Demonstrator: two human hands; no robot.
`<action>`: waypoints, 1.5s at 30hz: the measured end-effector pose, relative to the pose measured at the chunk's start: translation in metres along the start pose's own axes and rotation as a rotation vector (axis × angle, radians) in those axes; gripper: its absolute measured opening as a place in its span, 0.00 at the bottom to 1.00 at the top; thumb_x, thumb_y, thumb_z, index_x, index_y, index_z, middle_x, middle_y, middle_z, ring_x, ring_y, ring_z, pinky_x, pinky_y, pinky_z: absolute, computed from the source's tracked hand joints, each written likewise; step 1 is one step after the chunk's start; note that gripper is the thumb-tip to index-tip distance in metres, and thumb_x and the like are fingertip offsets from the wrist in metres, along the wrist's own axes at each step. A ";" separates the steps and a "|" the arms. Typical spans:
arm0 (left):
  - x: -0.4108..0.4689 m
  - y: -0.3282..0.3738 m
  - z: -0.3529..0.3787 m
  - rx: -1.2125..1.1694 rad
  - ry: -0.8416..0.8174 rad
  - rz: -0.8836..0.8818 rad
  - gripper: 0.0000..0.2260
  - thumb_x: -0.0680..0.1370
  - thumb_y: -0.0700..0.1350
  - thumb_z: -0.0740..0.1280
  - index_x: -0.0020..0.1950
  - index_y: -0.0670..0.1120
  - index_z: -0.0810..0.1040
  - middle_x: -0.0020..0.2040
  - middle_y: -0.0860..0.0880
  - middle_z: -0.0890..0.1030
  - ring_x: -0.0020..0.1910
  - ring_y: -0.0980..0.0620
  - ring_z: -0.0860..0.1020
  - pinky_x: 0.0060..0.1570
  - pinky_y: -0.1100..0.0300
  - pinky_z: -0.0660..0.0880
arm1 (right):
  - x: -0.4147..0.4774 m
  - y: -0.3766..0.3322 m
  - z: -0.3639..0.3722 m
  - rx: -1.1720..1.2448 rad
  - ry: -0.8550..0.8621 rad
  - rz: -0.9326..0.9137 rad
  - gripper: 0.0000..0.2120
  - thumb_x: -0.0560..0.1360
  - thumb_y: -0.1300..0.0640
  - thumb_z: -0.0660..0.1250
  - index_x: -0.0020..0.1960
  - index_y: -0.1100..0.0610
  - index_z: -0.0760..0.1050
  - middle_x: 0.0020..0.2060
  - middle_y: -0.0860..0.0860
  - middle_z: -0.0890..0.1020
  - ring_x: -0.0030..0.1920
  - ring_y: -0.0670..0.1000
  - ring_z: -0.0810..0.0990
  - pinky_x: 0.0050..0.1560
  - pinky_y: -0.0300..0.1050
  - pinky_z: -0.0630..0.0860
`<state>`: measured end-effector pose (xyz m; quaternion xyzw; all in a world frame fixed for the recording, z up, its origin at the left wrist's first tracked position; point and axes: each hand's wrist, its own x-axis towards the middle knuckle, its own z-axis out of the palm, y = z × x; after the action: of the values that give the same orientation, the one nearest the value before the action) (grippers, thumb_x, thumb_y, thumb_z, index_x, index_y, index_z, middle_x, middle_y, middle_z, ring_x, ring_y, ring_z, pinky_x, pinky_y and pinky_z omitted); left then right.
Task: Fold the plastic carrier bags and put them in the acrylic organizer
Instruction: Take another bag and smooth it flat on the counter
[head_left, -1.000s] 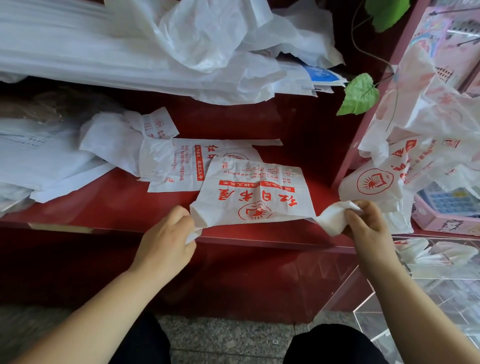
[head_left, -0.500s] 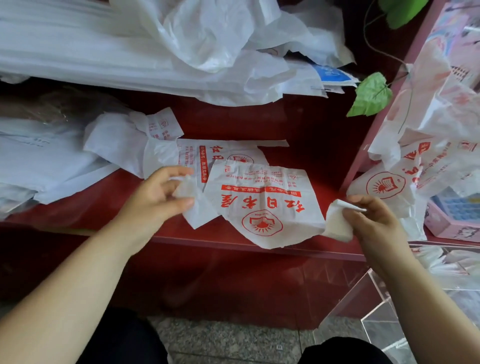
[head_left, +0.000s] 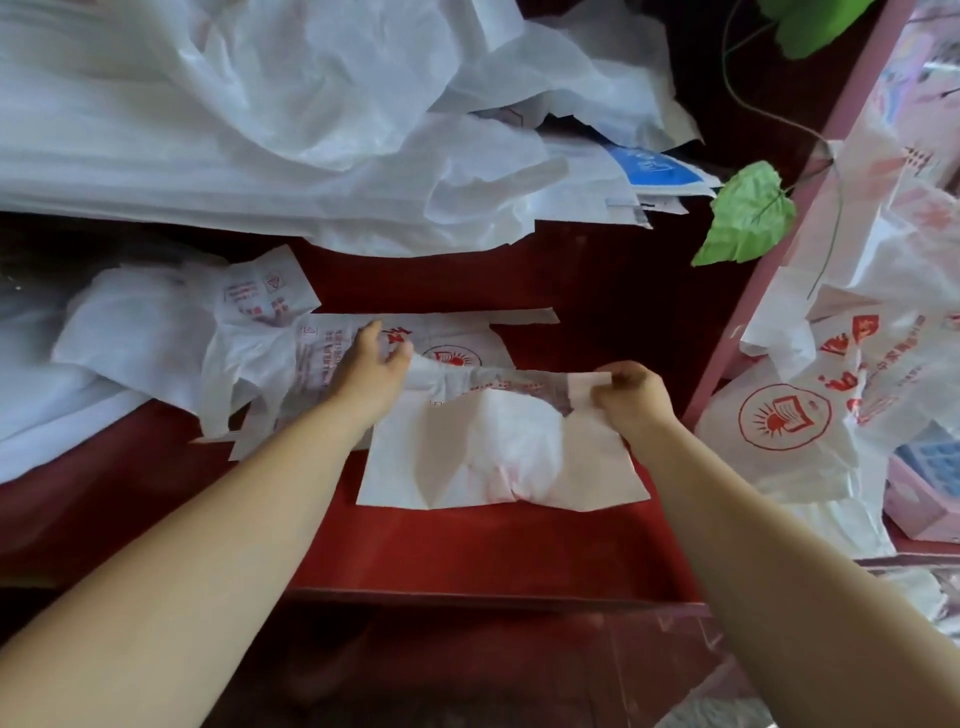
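Head camera looks down on a red shelf (head_left: 467, 551), and the carrier bag (head_left: 498, 462) being folded lies flat on it, a little right of the centre of the frame, with its plain side up and red print showing faintly through. The left hand (head_left: 370, 371) is at the upper left corner of the bag; its fingers are curled and appear to hold the edge there, though blur makes this not fully sure. The right hand (head_left: 631, 400) is at the upper right corner and pinches a small flap of the plastic between thumb and fingers. So the bag lies between the two hands and reaches from them toward the lower part of the frame.

I judge the plastic to be very thin, light and soft. It will keep no shape by itself, it slides easily on the smooth shelf, and trapped air makes it puff up in the middle. It is best to take it at the corners or along a folded edge and to press each fold flat.

Another printed bag (head_left: 311, 358) lies under the left hand, further up in the frame. I cannot clearly find the acrylic organizer.
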<state>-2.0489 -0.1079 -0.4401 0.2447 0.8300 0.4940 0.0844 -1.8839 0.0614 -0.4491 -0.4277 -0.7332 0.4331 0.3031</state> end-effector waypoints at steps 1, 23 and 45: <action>-0.006 -0.005 -0.001 0.054 0.006 0.013 0.24 0.80 0.50 0.57 0.75 0.46 0.56 0.74 0.45 0.61 0.71 0.46 0.61 0.67 0.54 0.60 | 0.002 0.002 0.002 0.014 0.020 0.001 0.14 0.74 0.68 0.59 0.57 0.62 0.75 0.42 0.53 0.78 0.33 0.47 0.72 0.22 0.26 0.64; -0.158 -0.059 -0.046 0.821 -0.206 0.685 0.35 0.78 0.63 0.39 0.51 0.49 0.83 0.52 0.53 0.82 0.54 0.56 0.74 0.54 0.61 0.68 | -0.118 0.032 -0.054 -0.960 -0.441 -0.374 0.42 0.69 0.26 0.35 0.75 0.49 0.47 0.75 0.45 0.47 0.74 0.43 0.43 0.71 0.40 0.36; -0.153 -0.086 -0.028 0.411 0.006 0.990 0.22 0.82 0.51 0.49 0.50 0.45 0.83 0.51 0.48 0.83 0.55 0.55 0.74 0.64 0.66 0.60 | -0.152 0.074 -0.051 -0.960 0.039 -0.848 0.27 0.63 0.46 0.60 0.60 0.54 0.67 0.54 0.53 0.82 0.54 0.54 0.81 0.61 0.51 0.68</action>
<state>-1.9551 -0.2387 -0.5156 0.6171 0.6952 0.3026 -0.2106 -1.7469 -0.0352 -0.5040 -0.1965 -0.9454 -0.1089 0.2359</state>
